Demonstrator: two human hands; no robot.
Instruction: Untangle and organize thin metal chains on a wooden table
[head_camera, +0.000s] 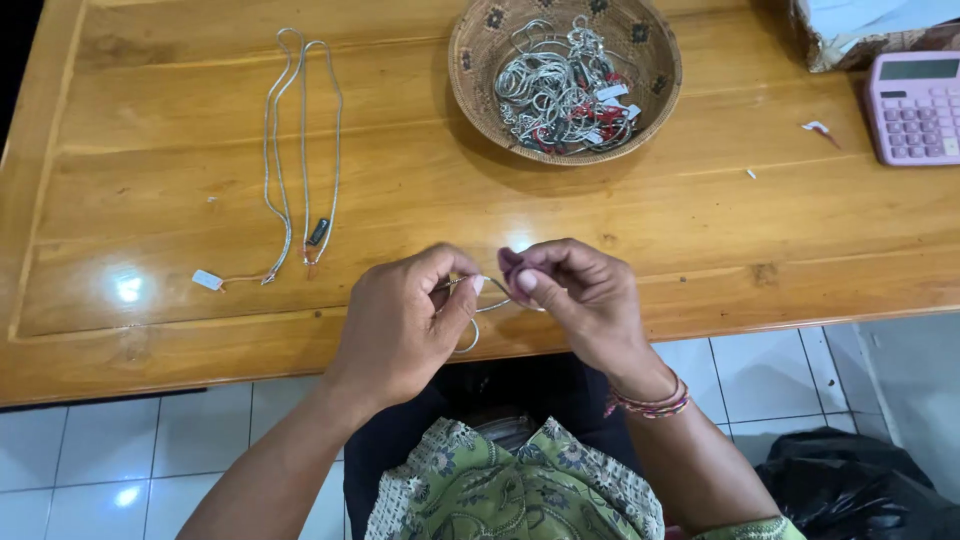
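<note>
Head view shows the left hand (400, 325) and right hand (580, 300) pinching a thin silver chain (470, 335) between fingertips at the edge of the wooden table (600, 210); if either pinch loosens, I'd guess the chain slides to the tiled floor (120, 450).

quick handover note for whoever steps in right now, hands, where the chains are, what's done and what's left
Left hand: grip shut on the thin silver chain, pinched between thumb and fingers at the table's near edge.
Right hand: grip shut on the other end of the same chain, fingertips close to the left hand's.
Done, by the look of it: two long chains laid out straight on the wooden table, small tags at their near ends.
Left: a tangled pile of silver chains in the woven basket at the far side.
Pink calculator at the far right, untouched.
</note>
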